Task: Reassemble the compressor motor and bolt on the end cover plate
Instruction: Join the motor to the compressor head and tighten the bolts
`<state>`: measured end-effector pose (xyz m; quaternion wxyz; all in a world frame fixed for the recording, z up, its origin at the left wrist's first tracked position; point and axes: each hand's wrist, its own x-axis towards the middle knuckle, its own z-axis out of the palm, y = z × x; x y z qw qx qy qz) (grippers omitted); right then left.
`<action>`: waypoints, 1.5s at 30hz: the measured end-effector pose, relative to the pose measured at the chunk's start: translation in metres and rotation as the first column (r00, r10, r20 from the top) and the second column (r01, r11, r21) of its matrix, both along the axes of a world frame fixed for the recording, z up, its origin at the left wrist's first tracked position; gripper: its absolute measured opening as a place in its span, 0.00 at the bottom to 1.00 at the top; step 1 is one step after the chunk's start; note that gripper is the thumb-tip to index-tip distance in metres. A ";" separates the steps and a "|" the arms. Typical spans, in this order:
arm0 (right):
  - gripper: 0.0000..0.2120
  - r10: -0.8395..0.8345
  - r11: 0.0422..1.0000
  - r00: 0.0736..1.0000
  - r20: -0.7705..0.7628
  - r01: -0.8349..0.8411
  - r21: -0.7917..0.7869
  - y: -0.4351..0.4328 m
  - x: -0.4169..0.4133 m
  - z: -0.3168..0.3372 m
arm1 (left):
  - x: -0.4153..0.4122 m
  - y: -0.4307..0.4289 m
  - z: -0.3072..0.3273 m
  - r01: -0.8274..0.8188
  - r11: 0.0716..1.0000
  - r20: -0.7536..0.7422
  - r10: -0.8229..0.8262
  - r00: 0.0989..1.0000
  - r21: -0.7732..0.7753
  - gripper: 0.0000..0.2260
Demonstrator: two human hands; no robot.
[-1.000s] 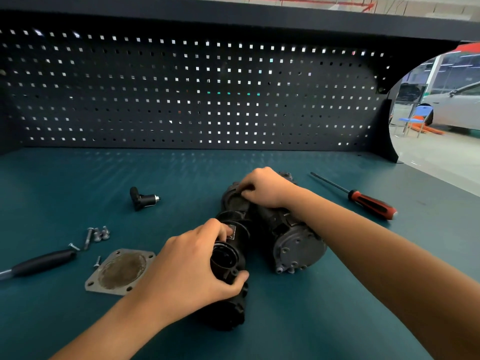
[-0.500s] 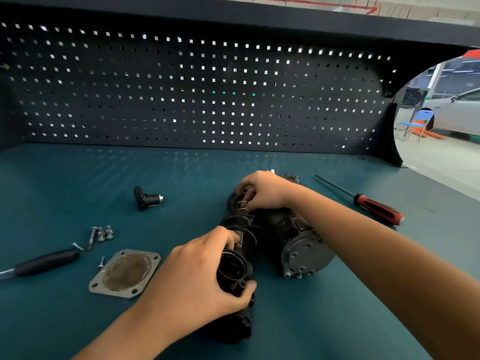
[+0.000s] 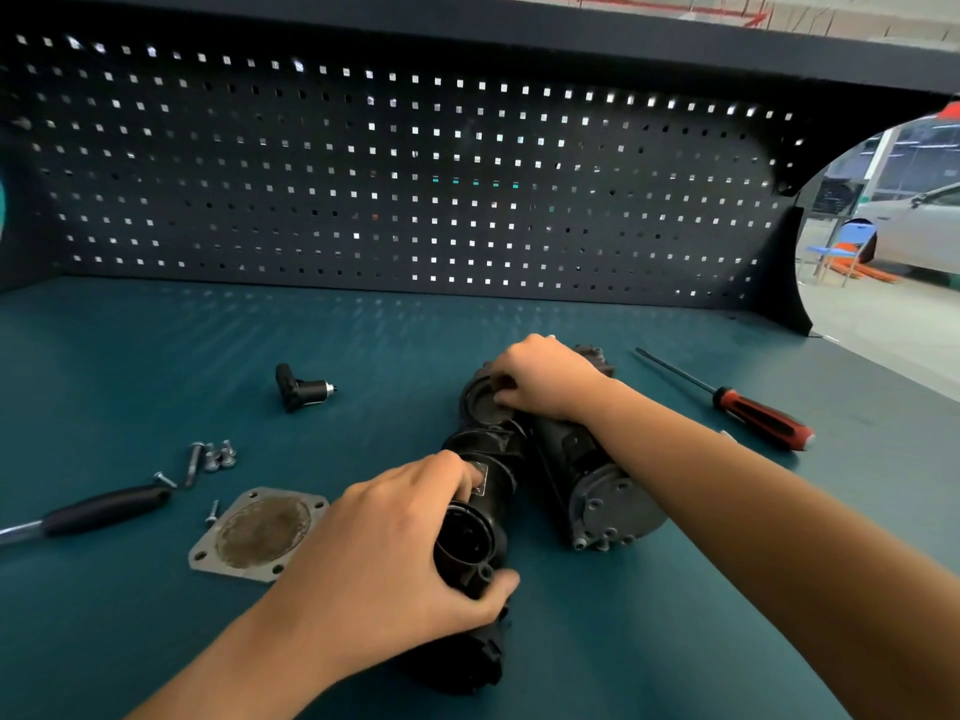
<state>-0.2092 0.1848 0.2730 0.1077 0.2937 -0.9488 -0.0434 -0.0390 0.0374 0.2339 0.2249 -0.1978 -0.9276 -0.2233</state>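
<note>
A black compressor housing (image 3: 485, 491) lies on the teal bench, beside a grey motor cylinder (image 3: 602, 496) with a bolted end face. My left hand (image 3: 384, 553) grips the near open end of the black housing, thumb underneath. My right hand (image 3: 545, 379) rests with curled fingers on the round far end of the assembly (image 3: 480, 402), fingertips pinching at its rim. The grey square end cover plate (image 3: 257, 535) lies flat to the left, with several loose bolts (image 3: 210, 457) behind it.
A red-handled screwdriver (image 3: 753, 415) lies at the right. A black-handled tool (image 3: 98, 511) lies at the left edge, a small black elbow fitting (image 3: 301, 389) farther back. A dark pegboard (image 3: 389, 184) walls off the rear of the bench.
My right hand's fingers shifted slightly on the far round end. My left hand keeps its grip on the housing; the view has tilted a little.
</note>
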 end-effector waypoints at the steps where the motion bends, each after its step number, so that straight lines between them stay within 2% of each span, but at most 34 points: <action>1: 0.10 -0.003 1.000 1.000 0.009 0.003 -0.008 0.000 0.000 0.000 | 0.000 0.000 0.000 -0.010 1.000 0.015 0.010 1.000 -0.005 0.19; 4: 0.10 0.006 0.992 0.998 0.058 0.001 -0.123 0.002 -0.001 0.001 | 0.000 -0.001 0.003 -0.004 0.999 0.008 0.004 1.000 -0.049 0.19; 7: 0.08 0.033 0.964 0.988 0.150 0.008 -0.266 0.006 0.002 0.006 | 0.004 -0.003 0.009 0.016 0.988 -0.108 -0.033 0.994 -0.154 0.21; 10: 0.08 0.049 0.990 0.968 0.245 -0.015 -0.138 0.004 0.009 0.010 | 0.007 -0.009 0.011 0.032 0.971 -0.163 -0.072 0.984 -0.235 0.20; 13: 0.17 0.000 0.999 0.951 0.310 -0.017 0.051 -0.011 0.014 0.009 | 0.008 -0.012 0.009 0.029 0.964 -0.194 -0.083 0.977 -0.265 0.20; 16: 0.13 -0.056 0.986 0.961 0.271 0.010 0.168 -0.024 0.012 0.005 | 0.008 -0.012 0.009 0.039 0.965 -0.171 -0.086 0.982 -0.258 0.20; 19: 0.09 -0.067 0.987 0.970 0.233 0.030 0.159 -0.027 0.013 0.005 | 0.009 -0.011 0.008 0.061 0.970 -0.123 -0.092 0.988 -0.234 0.20; 21: 0.05 -0.045 0.996 0.967 0.251 0.025 0.083 -0.024 0.011 0.007 | 0.009 -0.012 0.008 0.070 0.972 -0.110 -0.097 0.989 -0.226 0.20; 25: 0.08 -0.014 0.981 0.977 0.215 0.055 -0.187 -0.008 0.004 0.015 | 0.009 -0.010 0.008 0.058 0.975 -0.125 -0.086 0.988 -0.213 0.20; 27: 0.07 0.016 0.968 0.984 0.179 0.030 -0.251 -0.001 0.003 0.013 | 0.010 -0.006 0.007 0.045 0.982 -0.129 -0.069 0.989 -0.182 0.20; 32: 0.10 0.062 0.985 0.996 0.068 -0.050 -0.166 0.006 0.001 0.005 | 0.010 0.002 0.003 0.032 0.994 -0.135 -0.046 0.990 -0.102 0.20; 38: 0.12 0.163 0.973 0.987 -0.019 -0.157 0.170 -0.002 0.004 0.002 | 0.010 0.004 0.004 0.011 0.993 -0.134 -0.027 0.991 -0.119 0.21; 41: 0.12 0.147 0.977 0.989 0.003 -0.145 0.154 -0.004 0.002 0.003 | 0.010 0.005 0.006 0.008 0.992 -0.123 -0.024 0.992 -0.127 0.22; 45: 0.11 0.108 0.993 0.989 0.106 -0.112 0.038 -0.002 0.001 0.002 | 0.010 0.003 0.005 0.023 0.994 -0.067 -0.031 0.997 -0.110 0.22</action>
